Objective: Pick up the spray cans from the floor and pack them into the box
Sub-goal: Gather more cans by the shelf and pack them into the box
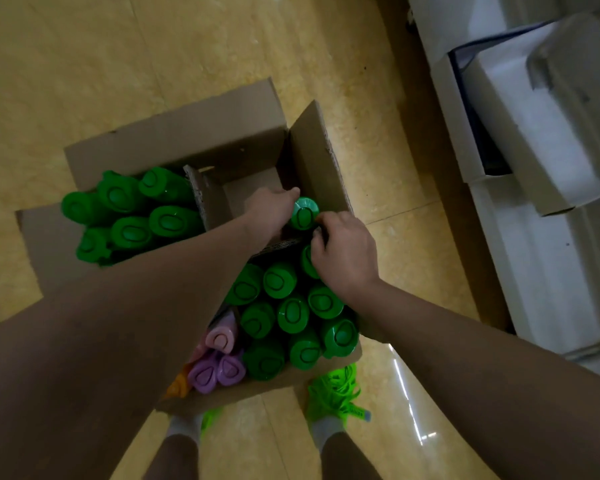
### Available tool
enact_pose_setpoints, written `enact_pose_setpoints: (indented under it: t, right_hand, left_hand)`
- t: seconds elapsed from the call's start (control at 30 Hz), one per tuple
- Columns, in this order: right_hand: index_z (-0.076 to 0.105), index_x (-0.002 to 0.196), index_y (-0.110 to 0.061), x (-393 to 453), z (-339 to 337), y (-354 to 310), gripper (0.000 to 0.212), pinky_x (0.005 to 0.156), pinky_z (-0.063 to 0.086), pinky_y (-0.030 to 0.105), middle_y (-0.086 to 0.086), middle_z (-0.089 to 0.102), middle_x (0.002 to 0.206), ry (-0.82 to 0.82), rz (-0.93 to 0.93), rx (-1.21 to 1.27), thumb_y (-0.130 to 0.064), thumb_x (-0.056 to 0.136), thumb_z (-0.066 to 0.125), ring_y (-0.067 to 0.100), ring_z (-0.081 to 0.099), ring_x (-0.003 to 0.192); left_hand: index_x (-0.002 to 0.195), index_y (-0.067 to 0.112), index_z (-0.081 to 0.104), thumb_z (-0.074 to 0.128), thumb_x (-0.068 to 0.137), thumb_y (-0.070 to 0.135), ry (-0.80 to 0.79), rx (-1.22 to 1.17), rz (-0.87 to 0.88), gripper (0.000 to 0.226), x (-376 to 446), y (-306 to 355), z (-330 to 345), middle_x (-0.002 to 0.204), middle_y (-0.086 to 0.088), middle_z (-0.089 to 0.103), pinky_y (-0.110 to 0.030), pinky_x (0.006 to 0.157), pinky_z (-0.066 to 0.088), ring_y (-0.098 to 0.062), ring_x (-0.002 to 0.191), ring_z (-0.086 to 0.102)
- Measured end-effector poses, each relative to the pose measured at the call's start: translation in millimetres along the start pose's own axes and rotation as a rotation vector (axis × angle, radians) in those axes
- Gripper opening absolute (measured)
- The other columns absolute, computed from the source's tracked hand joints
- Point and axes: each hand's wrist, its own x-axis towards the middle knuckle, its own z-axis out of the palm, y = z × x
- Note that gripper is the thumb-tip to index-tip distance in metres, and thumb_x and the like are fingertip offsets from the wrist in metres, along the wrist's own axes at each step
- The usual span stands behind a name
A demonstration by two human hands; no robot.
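An open cardboard box [174,140] stands on the floor, split by cardboard dividers [198,195]. Several green-capped spray cans [284,306] stand upright in its near compartment, with a few pink and purple ones [219,368] at the near left. More green cans [132,216] fill the left compartment. My left hand [269,209] grips one green can [304,213] standing in the far right compartment. My right hand [343,254] rests against the same can's near side, fingers curled over it and the divider edge.
Yellow tiled floor surrounds the box. White boxes [548,140] are stacked along the right side. My feet in bright green shoes [336,393] stand just behind the box's near edge.
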Motion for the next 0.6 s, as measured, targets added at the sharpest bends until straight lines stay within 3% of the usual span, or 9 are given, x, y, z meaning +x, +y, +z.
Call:
enact_pose_setpoints:
  t: [0.1, 0.17, 0.23, 0.3, 0.43, 0.6]
  right_hand:
    - [0.066, 0.115, -0.014, -4, 1, -6, 0.027, 0.08, 0.047, 0.035, 0.007, 0.062, 0.102, -0.051, -0.099, -0.045, -0.023, 0.093, 0.054, 0.023, 0.055, 0.094]
    - [0.066, 0.118, -0.013, -7, 1, -11, 0.03, 0.081, 0.048, 0.036, 0.008, 0.063, 0.105, -0.078, -0.169, -0.073, -0.022, 0.091, 0.057, 0.024, 0.055, 0.096]
    - [0.067, 0.118, -0.012, -9, 2, -17, 0.031, 0.082, 0.049, 0.036, 0.008, 0.063, 0.105, -0.084, -0.215, -0.079, -0.021, 0.09, 0.059, 0.024, 0.055, 0.097]
    - [0.067, 0.116, -0.013, -11, 3, -23, 0.029, 0.083, 0.049, 0.036, 0.008, 0.063, 0.104, -0.084, -0.238, -0.089, -0.021, 0.089, 0.06, 0.023, 0.055, 0.097]
    - [0.066, 0.122, -0.015, -22, 11, -35, 0.035, 0.088, 0.047, 0.035, 0.008, 0.065, 0.109, -0.105, -0.268, -0.127, -0.021, 0.089, 0.061, 0.025, 0.056, 0.099]
    - [0.065, 0.122, -0.01, -43, 28, -63, 0.04, 0.088, 0.047, 0.04, 0.014, 0.067, 0.11, -0.17, -0.354, -0.193, -0.019, 0.083, 0.063, 0.033, 0.057, 0.099]
  left_hand:
    - [0.123, 0.021, 0.066, 0.059, 0.094, 0.047, 0.014, -0.016, 0.071, 0.039, -6, -11, -6, 0.12, -0.009, 0.065, -0.042, 0.091, 0.056, -0.028, 0.103, 0.065]
    - [0.13, 0.021, 0.063, 0.061, 0.093, 0.045, 0.059, 0.069, 0.148, 0.044, -6, -23, -9, 0.127, -0.007, 0.064, -0.032, 0.101, 0.047, -0.026, 0.115, 0.06]
    - [0.132, 0.022, 0.062, 0.062, 0.093, 0.043, 0.132, 0.087, 0.194, 0.044, -9, -34, -12, 0.128, -0.004, 0.065, -0.021, 0.092, 0.039, -0.019, 0.116, 0.058]
    - [0.13, 0.024, 0.063, 0.062, 0.093, 0.042, 0.164, 0.061, 0.209, 0.041, -13, -44, -17, 0.125, 0.0, 0.066, -0.019, 0.086, 0.035, -0.012, 0.108, 0.057]
    - [0.129, 0.022, 0.064, 0.063, 0.091, 0.042, 0.208, 0.116, 0.3, 0.043, -30, -73, -30, 0.123, -0.002, 0.068, -0.027, 0.098, 0.044, -0.017, 0.113, 0.061]
    - [0.124, 0.016, 0.067, 0.065, 0.089, 0.036, 0.37, 0.159, 0.411, 0.04, -54, -118, -62, 0.119, -0.007, 0.069, -0.033, 0.095, 0.048, -0.024, 0.11, 0.062]
